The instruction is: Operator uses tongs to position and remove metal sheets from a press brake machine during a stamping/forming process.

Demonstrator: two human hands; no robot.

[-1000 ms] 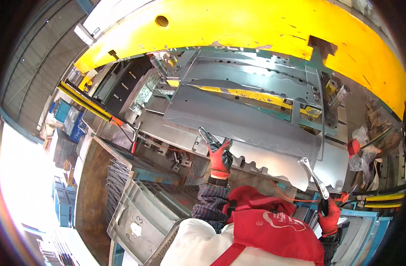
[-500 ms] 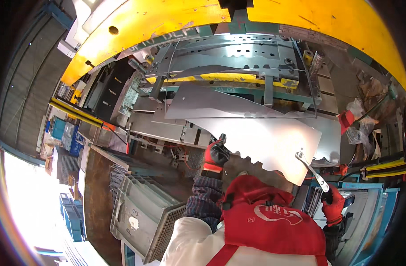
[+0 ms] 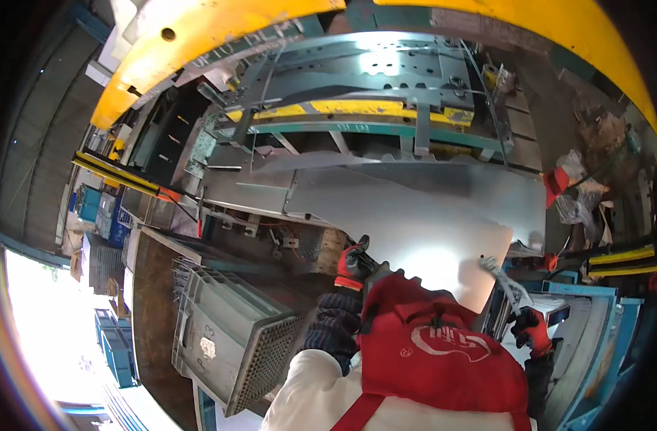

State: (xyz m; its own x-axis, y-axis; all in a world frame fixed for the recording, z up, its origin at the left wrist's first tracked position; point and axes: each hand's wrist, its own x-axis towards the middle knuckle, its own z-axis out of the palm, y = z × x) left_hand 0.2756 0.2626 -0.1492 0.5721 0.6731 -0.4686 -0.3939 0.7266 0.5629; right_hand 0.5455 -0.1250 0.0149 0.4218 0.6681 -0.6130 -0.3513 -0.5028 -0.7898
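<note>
A flat grey metal sheet (image 3: 386, 208) with a wavy near edge reaches toward my red apron (image 3: 415, 316). My left hand (image 3: 353, 266), in a red and black glove, grips the sheet's near left edge, thumb uppermost. To the right, my gloved right hand (image 3: 531, 332) is closed around the handle of a metal wrench (image 3: 511, 286). The wrench's far end is blurred and lies over the sheet's right part, near a small hole; whether it touches the sheet I cannot tell.
Beyond the sheet stands a press die (image 3: 357, 111) with a perforated steel top, under a yellow press frame (image 3: 235, 36). A grey plastic crate (image 3: 228, 337) sits at lower left. Yellow-black guard bars (image 3: 117, 174) flank both sides. A blue rack (image 3: 607, 345) stands at right.
The metal sheet has come nearer to my body, its wavy edge now at the apron. My right hand has turned slightly with the wrench. My left hand keeps its grip.
</note>
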